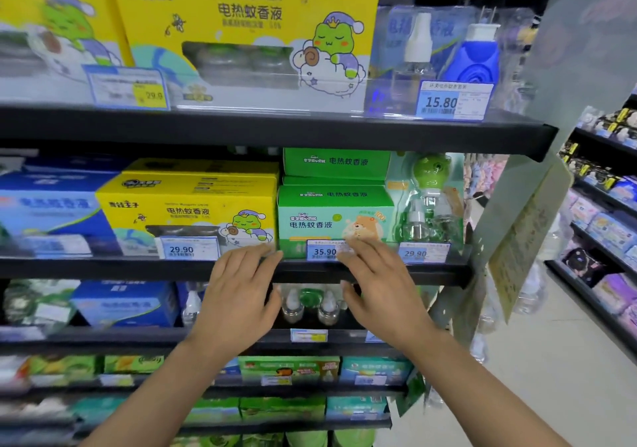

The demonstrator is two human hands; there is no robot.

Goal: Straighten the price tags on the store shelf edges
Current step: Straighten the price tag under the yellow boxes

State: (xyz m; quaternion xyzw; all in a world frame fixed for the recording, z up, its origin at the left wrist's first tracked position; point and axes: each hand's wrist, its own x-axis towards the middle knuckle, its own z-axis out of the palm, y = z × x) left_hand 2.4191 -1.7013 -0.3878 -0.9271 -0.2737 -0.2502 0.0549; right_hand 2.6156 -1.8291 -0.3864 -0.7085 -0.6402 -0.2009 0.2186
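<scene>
The right hand [375, 284] has its fingers straight and a little spread, the fingertips [348, 246] touching the right part of the 35.90 tag [322, 250]; nothing is pinched or curled round it. The left hand [238, 291] is likewise flat and open, its fingertips at the front edge of the middle shelf [103, 269], just left of that tag and touching the edge or close to it; which, I cannot tell. The tag sits on that edge in front of the green box [331, 219], between two 29.90 tags [188, 248] and [422, 253].

As to progress, the 35.90 tag looks like the one in hand. Its neighbours on this edge seem level, though blur makes that unsure. On the top shelf [275, 129] the 15.80 tag [453, 100] looks fairly square and the yellow 29.9 tag [129, 88] leans a little, so it may need attention. The tags on the lower shelf [138, 338] edges are too blurred to judge.

Both forearms rise from the bottom of the view, converging toward the middle shelf, palms facing the shelf, wrists about level with the lower shelf's edge.
</scene>
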